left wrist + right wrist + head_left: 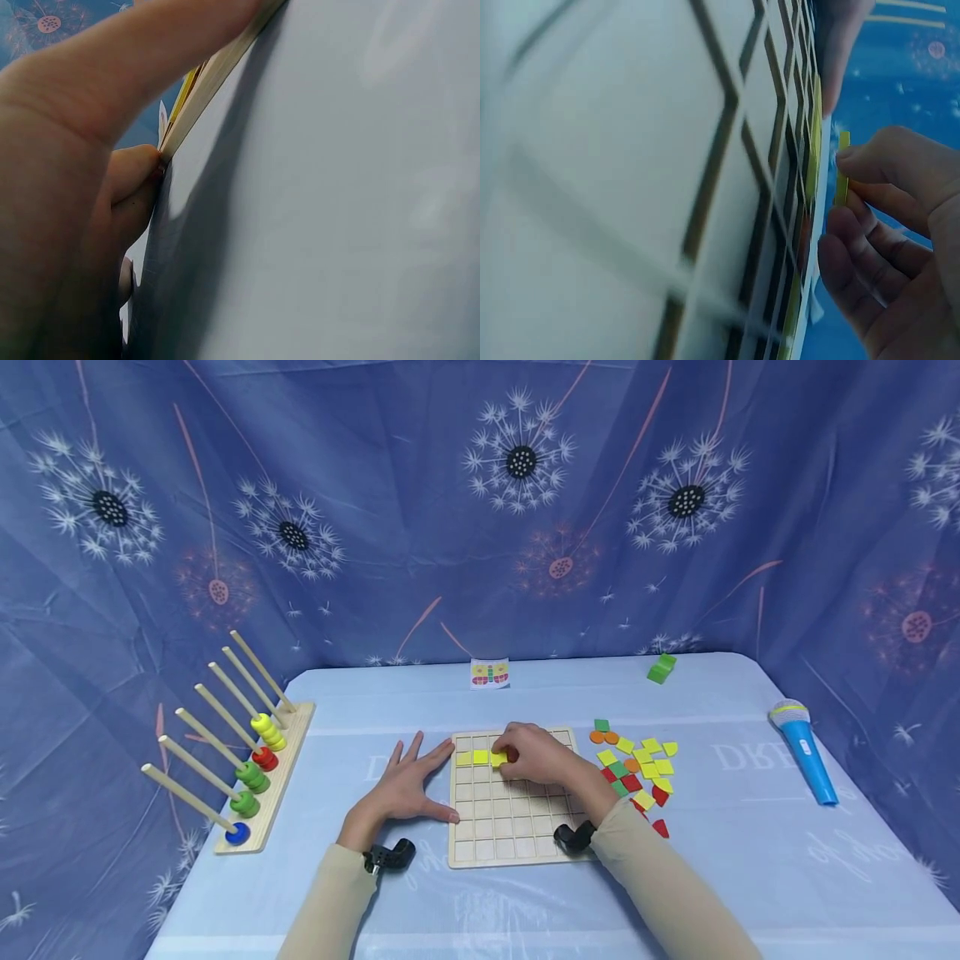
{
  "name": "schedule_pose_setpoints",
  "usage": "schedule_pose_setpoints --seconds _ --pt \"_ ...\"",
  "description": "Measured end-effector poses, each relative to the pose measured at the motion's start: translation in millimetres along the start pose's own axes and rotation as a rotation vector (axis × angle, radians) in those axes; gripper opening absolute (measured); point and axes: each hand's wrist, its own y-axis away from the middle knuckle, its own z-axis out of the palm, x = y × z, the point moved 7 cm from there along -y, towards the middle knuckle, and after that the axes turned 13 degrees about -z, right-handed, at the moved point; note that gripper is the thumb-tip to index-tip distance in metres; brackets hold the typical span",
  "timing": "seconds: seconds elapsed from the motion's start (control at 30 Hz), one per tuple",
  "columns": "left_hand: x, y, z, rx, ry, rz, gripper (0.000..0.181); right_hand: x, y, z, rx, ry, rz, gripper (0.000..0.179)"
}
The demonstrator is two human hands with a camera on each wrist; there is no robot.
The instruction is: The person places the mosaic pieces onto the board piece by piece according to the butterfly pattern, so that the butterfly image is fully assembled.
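Observation:
A wooden grid board (483,850) lies on the table in front of me. Two yellow square tiles, one of them this tile (481,757), sit in its cells at the upper left. My right hand (536,753) pinches another yellow square tile (843,169) between thumb and fingers, just over the board beside those two. In the right wrist view this tile is seen edge-on, apart from the grid. My left hand (405,789) lies with spread fingers at the board's left side, thumb and index finger touching its edge. The right hand hides some upper cells.
Loose yellow, red, green and orange pieces (642,756) are scattered right of the board. A wooden peg stand (281,777) with coloured rings stands at the left. Behind the board is a picture card (490,673). A green block (662,668) and a blue toy microphone (806,756) lie farther right.

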Motion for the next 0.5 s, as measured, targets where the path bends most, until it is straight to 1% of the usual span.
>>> schedule_pose_setpoints --seconds 0.27,0.5 --pt "1.0 0.8 -1.7 0.007 -0.013 0.013 0.127 -17 -19.9 17 -0.035 0.073 -0.023 0.029" --pt "0.8 1.1 -2.7 0.006 -0.003 0.032 0.126 -30 -30.1 26 -0.054 0.126 -0.075 0.027"
